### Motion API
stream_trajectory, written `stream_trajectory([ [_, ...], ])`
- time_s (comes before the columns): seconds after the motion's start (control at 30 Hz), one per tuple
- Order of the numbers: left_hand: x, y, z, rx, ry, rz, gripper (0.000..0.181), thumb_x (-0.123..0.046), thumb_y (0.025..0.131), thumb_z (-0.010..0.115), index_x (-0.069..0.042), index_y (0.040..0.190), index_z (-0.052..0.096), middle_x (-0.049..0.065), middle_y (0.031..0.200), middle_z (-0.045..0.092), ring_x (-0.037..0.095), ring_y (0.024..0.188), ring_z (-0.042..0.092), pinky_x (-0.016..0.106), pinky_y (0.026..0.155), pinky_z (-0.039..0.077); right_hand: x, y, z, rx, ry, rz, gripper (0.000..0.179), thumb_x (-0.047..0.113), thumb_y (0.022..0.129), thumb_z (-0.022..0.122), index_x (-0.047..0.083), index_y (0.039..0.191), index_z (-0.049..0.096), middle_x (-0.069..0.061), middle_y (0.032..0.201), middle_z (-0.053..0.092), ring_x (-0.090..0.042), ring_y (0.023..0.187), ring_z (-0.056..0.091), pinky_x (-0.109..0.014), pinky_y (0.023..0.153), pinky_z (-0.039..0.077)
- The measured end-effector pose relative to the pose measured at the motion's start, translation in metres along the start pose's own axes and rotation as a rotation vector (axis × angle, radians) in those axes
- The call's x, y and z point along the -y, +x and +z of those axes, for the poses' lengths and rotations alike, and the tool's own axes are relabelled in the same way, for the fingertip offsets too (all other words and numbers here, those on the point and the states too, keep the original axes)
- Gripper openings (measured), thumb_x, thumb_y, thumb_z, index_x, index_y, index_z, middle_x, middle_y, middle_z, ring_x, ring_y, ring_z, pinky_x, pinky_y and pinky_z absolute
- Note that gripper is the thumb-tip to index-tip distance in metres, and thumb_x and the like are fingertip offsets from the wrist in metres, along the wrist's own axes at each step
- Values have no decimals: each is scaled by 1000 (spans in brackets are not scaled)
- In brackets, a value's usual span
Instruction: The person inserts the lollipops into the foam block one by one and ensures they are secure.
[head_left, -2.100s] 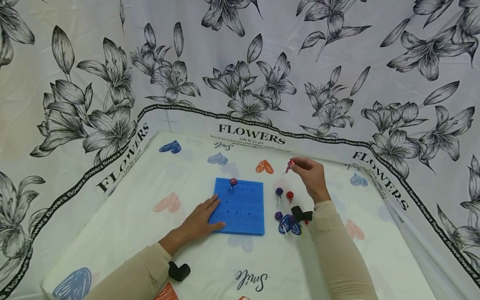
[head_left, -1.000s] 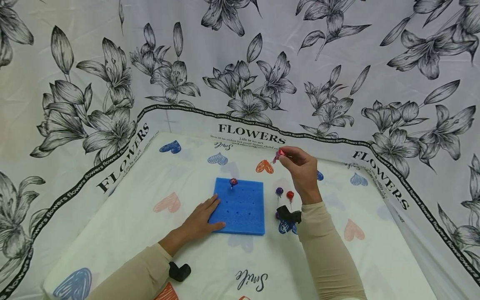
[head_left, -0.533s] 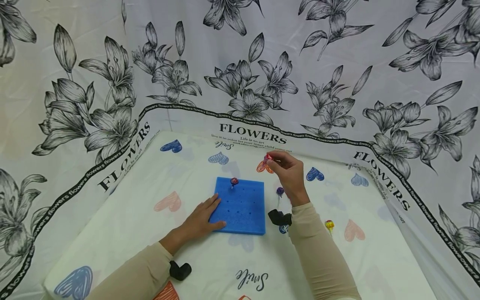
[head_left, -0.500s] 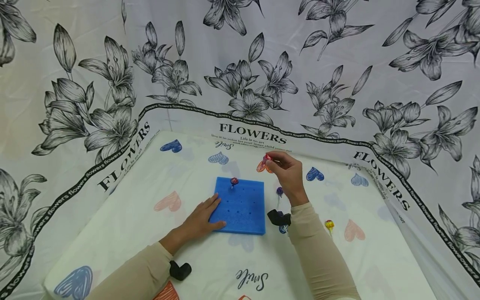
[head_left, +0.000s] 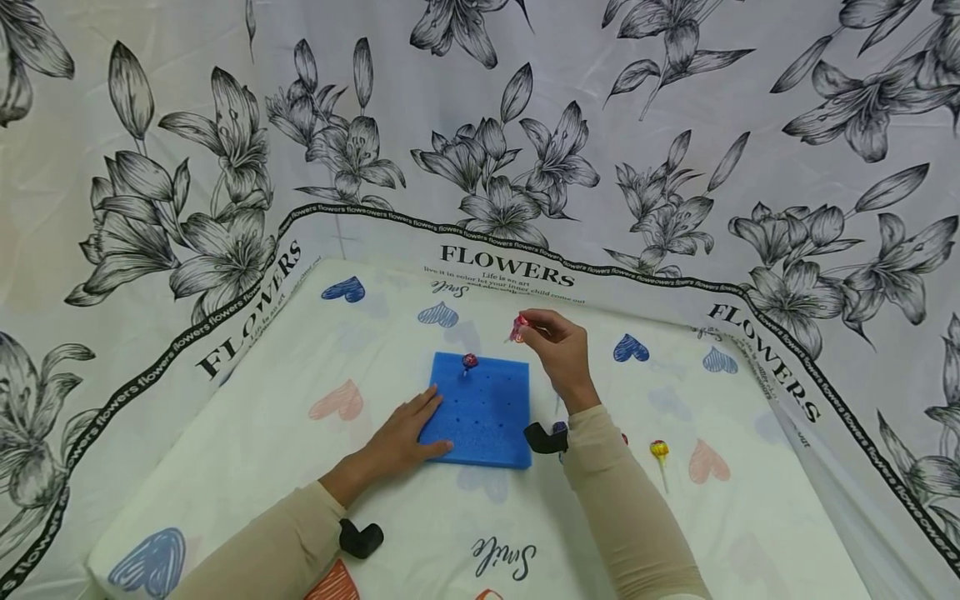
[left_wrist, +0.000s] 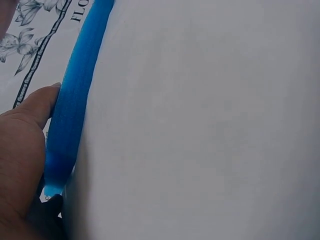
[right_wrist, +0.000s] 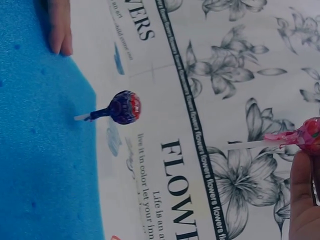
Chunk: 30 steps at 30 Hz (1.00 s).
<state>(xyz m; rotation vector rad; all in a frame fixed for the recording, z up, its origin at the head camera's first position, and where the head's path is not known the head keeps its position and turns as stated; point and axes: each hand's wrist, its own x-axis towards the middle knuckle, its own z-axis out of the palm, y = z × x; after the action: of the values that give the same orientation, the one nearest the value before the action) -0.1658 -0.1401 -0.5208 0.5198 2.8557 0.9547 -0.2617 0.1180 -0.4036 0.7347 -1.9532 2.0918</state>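
Note:
My left hand (head_left: 397, 437) rests on the left edge of a blue foam block (head_left: 491, 421) with holes in its top, its fingers spread. In the left wrist view my thumb touches the block's side. A dark purple and red lollipop (right_wrist: 124, 107) stands in the foam near the far edge, stick down. Off the block's far right corner, my right hand (head_left: 564, 360) pinches a pink-red wrapped lollipop (head_left: 518, 327) by its head between thumb and fingers. In the right wrist view its bare white stick (right_wrist: 250, 145) points towards the foam side, free of the block.
A yellow lollipop (head_left: 658, 451) lies on the heart-print cloth (head_left: 420, 533) right of my right forearm. My right wrist and its black camera mount (head_left: 545, 437) mostly cover other lollipops beside the block. A floral curtain (head_left: 502, 142) rises behind the table.
My right hand has moved left with the pink-red lollipop, towards the foam block. The yellow lollipop has come out from behind my forearm. My left hand and the block have stayed put.

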Motion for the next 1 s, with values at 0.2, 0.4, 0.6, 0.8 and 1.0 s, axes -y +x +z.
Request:
stream_trajectory([
  [0.2,-1,0,-1,-1,2,1,89,-53,88,64,-6,153,25,7,160,13,32,144,14,48,114,12,4,-5,7,-5,-90,57,27,-5,90,65,-13,115,62,-26,112,63,-31,102,63,-32,86,52],
  [0.4,0,1,0,-5,5,-3,89,-53,88,64,-6,153,25,7,160,14,32,144,14,48,114,12,-26,-6,7,-12,-123,120,27,2,90,67,-8,115,66,-21,112,64,-31,103,61,-32,88,51],
  [0.6,-2,1,0,-6,0,-2,89,-52,88,65,-6,153,25,8,160,14,34,143,15,49,113,13,-50,-9,8,-13,-209,195,29,15,90,71,0,115,69,-10,107,67,-25,103,61,-31,87,51],
  [0.8,-2,2,0,-5,12,-11,89,-53,88,65,-7,153,25,7,160,14,32,144,14,48,113,13,-64,-11,11,8,-244,207,27,11,90,70,-3,114,68,-8,105,68,-24,101,62,-34,87,51],
  [1.0,-2,2,0,-2,24,-19,89,-53,88,65,-7,153,25,7,160,14,33,143,15,47,114,12,-73,-14,14,34,-268,250,24,11,91,69,1,113,69,-5,104,69,-22,100,62,-34,86,52],
])
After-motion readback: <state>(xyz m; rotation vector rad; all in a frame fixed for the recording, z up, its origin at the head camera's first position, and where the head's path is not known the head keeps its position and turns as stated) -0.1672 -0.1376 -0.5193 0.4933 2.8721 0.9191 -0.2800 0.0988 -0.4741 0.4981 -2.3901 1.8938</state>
